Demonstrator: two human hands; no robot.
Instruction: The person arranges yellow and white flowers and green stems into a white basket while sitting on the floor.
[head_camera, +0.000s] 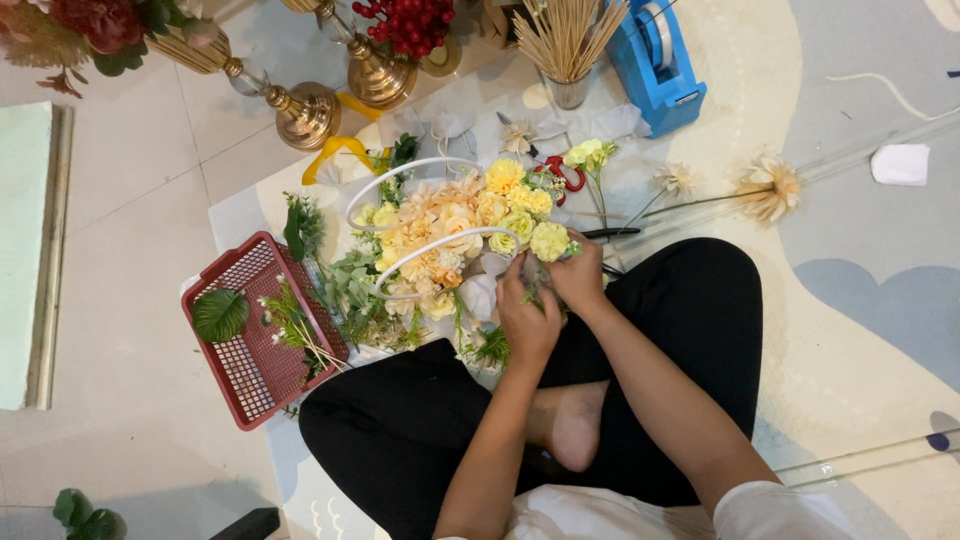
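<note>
Seated cross-legged on the floor, bouquet (455, 245) just ahead of the knees. Left hand (525, 315) and right hand (580, 275) both pinched on green stems at its near edge, steadying them. Red basket (250, 330) of leaves alongside, within reach.

Two hands, one arrangement, one basket

Left hand (527, 318) and right hand (580, 275) meet at one flower arrangement (455, 235) with two white hoops (400, 172); left of them, one red basket (255, 330); beyond them, two gold stands (305, 112), one blue tape dispenser (655, 60), one cup of sticks (567, 50).
</note>
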